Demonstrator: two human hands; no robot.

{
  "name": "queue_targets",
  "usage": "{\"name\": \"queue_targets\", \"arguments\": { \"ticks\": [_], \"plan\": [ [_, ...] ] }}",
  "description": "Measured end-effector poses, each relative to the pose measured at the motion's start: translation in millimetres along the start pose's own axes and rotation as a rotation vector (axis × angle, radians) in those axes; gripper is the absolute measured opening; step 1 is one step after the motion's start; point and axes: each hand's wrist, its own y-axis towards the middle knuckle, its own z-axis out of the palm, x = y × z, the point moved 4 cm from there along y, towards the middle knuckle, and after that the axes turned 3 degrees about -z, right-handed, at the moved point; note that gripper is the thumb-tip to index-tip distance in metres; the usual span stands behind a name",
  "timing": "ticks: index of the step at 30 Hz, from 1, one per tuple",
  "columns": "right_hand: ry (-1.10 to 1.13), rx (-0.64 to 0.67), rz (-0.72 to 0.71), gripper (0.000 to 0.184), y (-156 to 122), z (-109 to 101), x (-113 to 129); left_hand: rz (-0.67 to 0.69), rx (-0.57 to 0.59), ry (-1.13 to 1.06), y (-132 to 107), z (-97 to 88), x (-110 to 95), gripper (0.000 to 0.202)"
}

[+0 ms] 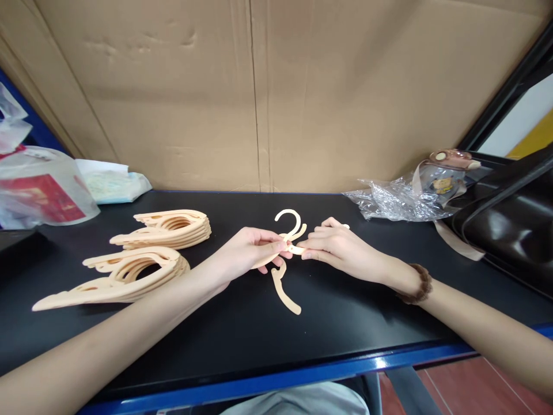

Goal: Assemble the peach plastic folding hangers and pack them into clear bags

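Observation:
Between my hands is a cream plastic folding hanger [296, 218], its curved hook pointing up and away from me. My left hand [254, 249] pinches it near the middle joint, with one arm partly hidden under the fingers. My right hand [334, 245] grips the other arm of the hanger, fingers wrapped over it. Another cream hanger lies on the black table beneath, its curved arm [286, 293] reaching toward me; the rest of it is largely covered by my left hand. Two stacks of folded hangers, a rear stack [190, 230] and a front stack [125, 285], lie to the left.
A plastic bag with red print [43, 190] and a white packet [114, 183] are at the back left. Crumpled clear wrap [389, 199], a clear bottle [440, 178] and a shiny black bag [510, 222] lie right. Cardboard [181, 98] stands behind the table's blue edge [276, 377].

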Motion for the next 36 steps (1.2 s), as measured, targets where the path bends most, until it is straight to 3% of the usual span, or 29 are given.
{"name": "queue_targets", "arguments": {
  "ticks": [5, 10, 16, 36],
  "plan": [
    [0.047, 0.020, 0.004, 0.035, 1.9, 5.1, 3.3, -0.005, -0.023, 0.008, 2.2, 5.9, 1.6, 0.026],
    [0.156, 0.049, -0.017, 0.037, 5.7, 6.0, 9.4, 0.029, 0.058, -0.039, 4.9, 10.9, -0.6, 0.025],
    [0.067, -0.016, 0.056, 0.040, 3.4, -2.8, -3.6, -0.030, -0.003, -0.098, -1.0, -1.1, -7.2, 0.036],
    [-0.150, -0.082, 0.054, 0.035, 1.5, -5.4, -1.1, -0.135, 0.162, -0.166, 4.2, -3.6, -0.1, 0.033]
  ]
}}
